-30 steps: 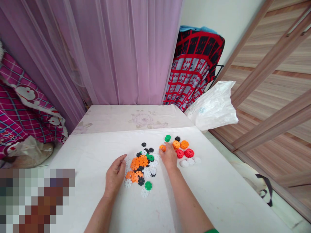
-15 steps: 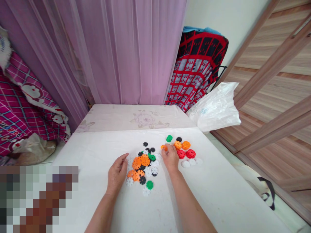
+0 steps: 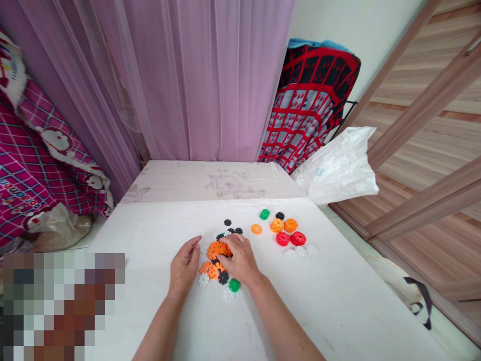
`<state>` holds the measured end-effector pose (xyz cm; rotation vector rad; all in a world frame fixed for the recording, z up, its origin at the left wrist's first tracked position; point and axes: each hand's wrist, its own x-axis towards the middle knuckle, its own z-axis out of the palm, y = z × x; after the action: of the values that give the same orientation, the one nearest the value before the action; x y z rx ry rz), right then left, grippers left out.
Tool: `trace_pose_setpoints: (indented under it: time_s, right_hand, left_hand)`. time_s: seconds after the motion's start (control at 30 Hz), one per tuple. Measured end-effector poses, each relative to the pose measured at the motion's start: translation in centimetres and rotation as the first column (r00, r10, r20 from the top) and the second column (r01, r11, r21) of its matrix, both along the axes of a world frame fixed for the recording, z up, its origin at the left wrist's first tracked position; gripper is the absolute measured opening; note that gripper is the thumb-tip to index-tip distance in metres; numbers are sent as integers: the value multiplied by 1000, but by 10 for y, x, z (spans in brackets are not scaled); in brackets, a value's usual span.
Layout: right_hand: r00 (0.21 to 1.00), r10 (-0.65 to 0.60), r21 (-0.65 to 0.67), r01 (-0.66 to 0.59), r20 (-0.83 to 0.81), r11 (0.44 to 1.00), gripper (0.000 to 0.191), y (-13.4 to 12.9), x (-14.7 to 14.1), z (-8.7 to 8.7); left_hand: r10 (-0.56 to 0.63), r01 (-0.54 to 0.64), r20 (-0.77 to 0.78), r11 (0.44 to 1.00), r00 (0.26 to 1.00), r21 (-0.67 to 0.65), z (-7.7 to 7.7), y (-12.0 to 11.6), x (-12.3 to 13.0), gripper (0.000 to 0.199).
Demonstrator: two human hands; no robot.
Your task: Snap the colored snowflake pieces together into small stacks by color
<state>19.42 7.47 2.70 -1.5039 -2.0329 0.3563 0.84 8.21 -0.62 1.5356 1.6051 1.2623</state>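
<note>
A loose pile of snowflake-shaped plastic discs (image 3: 215, 256) in orange, black, white and green lies on a white sheet (image 3: 150, 281). My right hand (image 3: 238, 258) is bent over the pile, its fingertips on the orange discs. Whatever lies under the fingers is hidden. My left hand (image 3: 184, 268) rests with fingers apart at the pile's left side, touching no disc that I can make out. To the right lie a lone orange disc (image 3: 256, 229), small stacks of orange discs (image 3: 283, 225), red discs (image 3: 290, 238), a green stack (image 3: 264, 214) and white discs (image 3: 295, 252).
A pale floral-patterned surface (image 3: 225, 183) lies beyond the sheet. A white plastic bag (image 3: 334, 168) sits at the far right corner. Behind hang a lilac curtain (image 3: 210, 75) and a red-and-black patterned cloth (image 3: 310, 105). A pixelated patch (image 3: 62, 306) covers the lower left.
My right hand has moved left from the right-hand discs onto the pile. The orange disc beside it now lies alone on the sheet. My left hand has barely moved.
</note>
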Motion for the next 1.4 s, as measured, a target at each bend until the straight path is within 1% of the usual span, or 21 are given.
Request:
trace_pose_setpoints:
  time_s: [0.13, 0.27, 0.37, 0.43, 0.5, 0.6, 0.67, 0.73, 0.8, 0.97, 1.07, 1.23, 1.4]
  right_hand:
    - [1000, -6, -14, 6, 15, 1000, 36, 6, -3, -2]
    - [1000, -26, 39, 27, -16, 999, 39, 5, -8, -7]
    - [994, -73, 115, 83, -86, 990, 41, 5, -5, -13]
    - [979, -145, 157, 167, -143, 973, 40, 6, 4, -17]
    - [939, -280, 161, 313, -201, 936, 41, 10, 18, -20]
    - [823, -517, 59, 543, -235, 838, 48, 17, 43, -23]
    - [758, -621, -26, 630, -198, 777, 54, 20, 56, -24]
    - [719, -676, -73, 675, -158, 735, 57, 22, 64, -23]
    - [699, -700, -87, 696, -148, 713, 57, 24, 67, -23]
    - [693, -706, -79, 703, -147, 706, 53, 28, 67, -25]
    - [700, -702, -51, 702, -129, 710, 51, 30, 67, -28]
    - [715, -696, 48, 699, -67, 713, 44, 29, 68, -31]
    - [735, -678, 81, 675, 18, 733, 38, 29, 68, -30]
  left_hand:
    - [9, -9, 8, 1000, 1000, 4, 2, 0, 1, 39]
    - [5, -5, -4, 1000, 1000, 5, 1, 1, 1, 39]
    - [8, -8, -14, 1000, 1000, -1, 0, 1, 0, 40]
    - [9, -9, -20, 1000, 1000, -2, -1, 1, 0, 40]
    - [12, -12, -30, 1000, 999, -2, -1, 0, 0, 40]
    - [21, -21, -45, 1000, 999, -15, 0, 0, 0, 41]
    - [26, -28, -50, 999, 998, -26, 1, 0, 0, 42]
    - [31, -32, -49, 999, 998, -32, 2, 0, 0, 42]
    - [30, -31, -44, 999, 999, -31, 2, -1, 0, 43]
    - [26, -27, -43, 999, 999, -19, 3, -1, 0, 42]
    - [22, -23, -42, 1000, 999, -20, 2, -1, -1, 42]
    - [7, -8, -30, 1000, 1000, -12, -2, 0, -2, 42]
    - [7, -8, -16, 999, 1000, -37, -4, -1, -2, 43]
